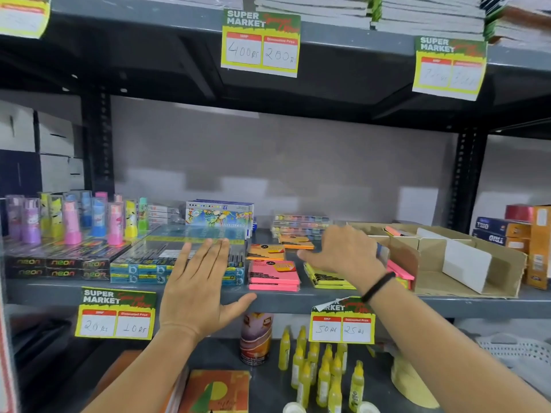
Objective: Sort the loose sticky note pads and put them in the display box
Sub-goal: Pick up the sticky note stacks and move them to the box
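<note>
Loose sticky note pads lie on the grey shelf (44, 293): a pink stack (272, 277) at the front, orange pads (265, 252) behind it, more orange pads (295, 242) further back, and yellow pads (326, 277) to the right. A cardboard display box (465, 263) with white dividers stands right of them, with a pink pad (402, 271) at its near left corner. My left hand (198, 289) hovers flat and open in front of the shelf edge, left of the pink stack. My right hand (343, 251) hangs over the yellow pads, fingers spread, holding nothing.
Blue pen boxes (167, 263) and neon boxes (59, 265) fill the shelf's left side, with small colourful bottles (71, 222) behind. Oil pastel boxes (219, 216) and paint sets (298, 223) stand at the back. Orange cartons (536, 248) sit right of the display box. Glue bottles (316, 374) stand below.
</note>
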A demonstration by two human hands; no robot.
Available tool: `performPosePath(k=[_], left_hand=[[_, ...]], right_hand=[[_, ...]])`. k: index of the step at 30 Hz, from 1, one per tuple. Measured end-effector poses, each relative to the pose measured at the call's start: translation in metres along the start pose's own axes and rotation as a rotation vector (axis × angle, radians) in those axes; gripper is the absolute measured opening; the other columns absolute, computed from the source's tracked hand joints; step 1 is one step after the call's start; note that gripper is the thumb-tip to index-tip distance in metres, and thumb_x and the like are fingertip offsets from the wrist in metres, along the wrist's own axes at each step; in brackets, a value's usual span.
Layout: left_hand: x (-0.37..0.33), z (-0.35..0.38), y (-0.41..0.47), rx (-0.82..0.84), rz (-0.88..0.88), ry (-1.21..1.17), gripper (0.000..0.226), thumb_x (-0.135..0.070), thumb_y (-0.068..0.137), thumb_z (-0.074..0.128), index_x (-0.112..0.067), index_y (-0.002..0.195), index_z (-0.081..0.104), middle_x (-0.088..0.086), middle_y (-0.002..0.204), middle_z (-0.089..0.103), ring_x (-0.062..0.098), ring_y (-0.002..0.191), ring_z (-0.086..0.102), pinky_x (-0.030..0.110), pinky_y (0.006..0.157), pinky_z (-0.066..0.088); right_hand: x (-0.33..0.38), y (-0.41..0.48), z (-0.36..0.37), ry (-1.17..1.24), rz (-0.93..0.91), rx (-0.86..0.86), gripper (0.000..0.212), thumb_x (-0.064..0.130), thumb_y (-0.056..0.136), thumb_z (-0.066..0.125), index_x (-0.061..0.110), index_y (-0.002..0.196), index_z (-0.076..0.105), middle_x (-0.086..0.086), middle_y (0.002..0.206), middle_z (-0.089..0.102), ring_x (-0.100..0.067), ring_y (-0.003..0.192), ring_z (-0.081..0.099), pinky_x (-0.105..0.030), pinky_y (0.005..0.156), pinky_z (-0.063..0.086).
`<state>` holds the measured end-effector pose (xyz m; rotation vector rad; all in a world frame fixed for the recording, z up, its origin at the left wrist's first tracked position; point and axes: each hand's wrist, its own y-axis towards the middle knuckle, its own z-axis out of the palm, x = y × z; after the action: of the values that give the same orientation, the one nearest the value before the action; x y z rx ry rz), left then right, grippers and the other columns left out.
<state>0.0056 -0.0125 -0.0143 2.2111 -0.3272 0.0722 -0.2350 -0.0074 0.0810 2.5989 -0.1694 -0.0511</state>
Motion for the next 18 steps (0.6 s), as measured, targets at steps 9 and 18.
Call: performPosePath(k=[9,18], left_hand=[[-0.001,0.001,-0.001,-0.006,0.009,-0.002,0.094,-0.076,0.086,0.026,0.000,0.136,0.051,0.016,0.136,0.057,0.030,0.129,0.052,0.049,0.115,0.022],[0.002,0.004,0.001,-0.038,0.023,0.024,0.094,-0.076,0.084,0.026,-0.002,0.137,0.051,0.014,0.137,0.056,0.029,0.130,0.051,0.049,0.113,0.023]], right_hand=[[0.037,0.092,0.029,0.172,0.099,0.237,0.043,0.044,0.078,0.064,0.011,0.105,0.062,-0.006,0.099,0.064,-0.024,0.086,0.058,-0.035,0.081,0.054],[0.049,0.118,0.051,0.140,0.148,0.297,0.049,0.046,0.070,0.072,0.015,0.106,0.063,-0.005,0.100,0.065,-0.025,0.091,0.062,-0.036,0.080,0.055]])
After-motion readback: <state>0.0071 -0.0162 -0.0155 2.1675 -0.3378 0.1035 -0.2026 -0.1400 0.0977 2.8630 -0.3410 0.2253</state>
